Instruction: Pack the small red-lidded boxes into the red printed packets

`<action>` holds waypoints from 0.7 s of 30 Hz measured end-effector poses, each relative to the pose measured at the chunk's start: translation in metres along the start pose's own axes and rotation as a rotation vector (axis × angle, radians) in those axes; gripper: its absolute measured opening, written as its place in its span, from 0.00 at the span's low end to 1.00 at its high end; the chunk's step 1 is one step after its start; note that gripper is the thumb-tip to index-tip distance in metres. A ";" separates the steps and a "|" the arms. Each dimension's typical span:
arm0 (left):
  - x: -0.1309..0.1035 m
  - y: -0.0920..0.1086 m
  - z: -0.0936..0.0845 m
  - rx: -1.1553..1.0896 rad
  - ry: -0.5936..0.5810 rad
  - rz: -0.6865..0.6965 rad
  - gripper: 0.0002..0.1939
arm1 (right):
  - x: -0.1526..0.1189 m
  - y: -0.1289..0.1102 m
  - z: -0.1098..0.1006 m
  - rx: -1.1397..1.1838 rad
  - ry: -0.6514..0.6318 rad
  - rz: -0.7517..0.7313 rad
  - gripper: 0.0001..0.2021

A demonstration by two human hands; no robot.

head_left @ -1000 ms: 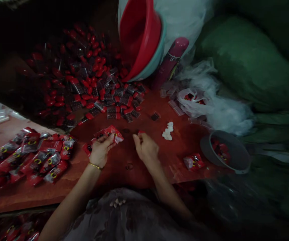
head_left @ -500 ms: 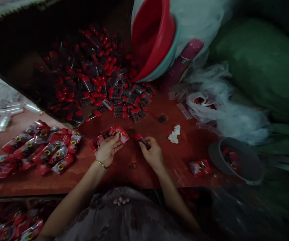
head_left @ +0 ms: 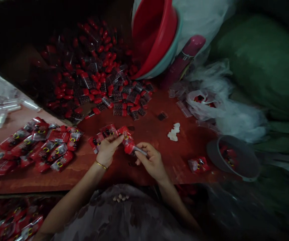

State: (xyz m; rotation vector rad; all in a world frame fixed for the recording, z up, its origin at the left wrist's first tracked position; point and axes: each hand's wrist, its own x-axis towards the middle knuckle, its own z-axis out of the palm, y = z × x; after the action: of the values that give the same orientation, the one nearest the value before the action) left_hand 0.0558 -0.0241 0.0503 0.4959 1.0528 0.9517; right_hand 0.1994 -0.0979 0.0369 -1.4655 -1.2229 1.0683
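Note:
My left hand is closed on a small red printed packet, gripped between thumb and fingers. In my right hand is a small clear case with a red end, pinched by thumb and fingers. The case's red end meets the packet's lower right end; whether it is inside the packet I cannot tell. Under and beside my left hand more red packets lie on the red tabletop. Behind my hands spreads a big heap of clear cases with red ends.
Filled red packets are piled at left. A red basin leans at the back beside a pink spray can. To the right are a white scrap, one packet, a grey tub and a plastic bag.
My left hand now grips a packet raised toward the right hand. The case in my right hand has moved slightly down and left, from apart to touching the packet.

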 end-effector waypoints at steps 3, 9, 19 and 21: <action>0.000 -0.004 -0.002 0.002 0.011 0.018 0.18 | 0.001 0.002 0.004 0.089 0.006 0.078 0.10; -0.001 -0.011 0.002 -0.035 -0.002 0.038 0.20 | 0.003 0.002 0.006 0.112 0.069 0.041 0.10; -0.003 -0.009 0.002 -0.097 0.027 -0.048 0.23 | 0.004 0.007 0.021 -0.005 0.216 -0.012 0.08; -0.003 -0.010 0.001 -0.090 0.021 -0.061 0.22 | 0.004 0.011 0.023 0.059 0.211 0.020 0.09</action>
State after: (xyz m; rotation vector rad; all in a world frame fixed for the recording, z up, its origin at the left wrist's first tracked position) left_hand 0.0605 -0.0318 0.0451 0.3784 1.0335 0.9469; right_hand 0.1798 -0.0921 0.0214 -1.5064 -1.0216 0.9291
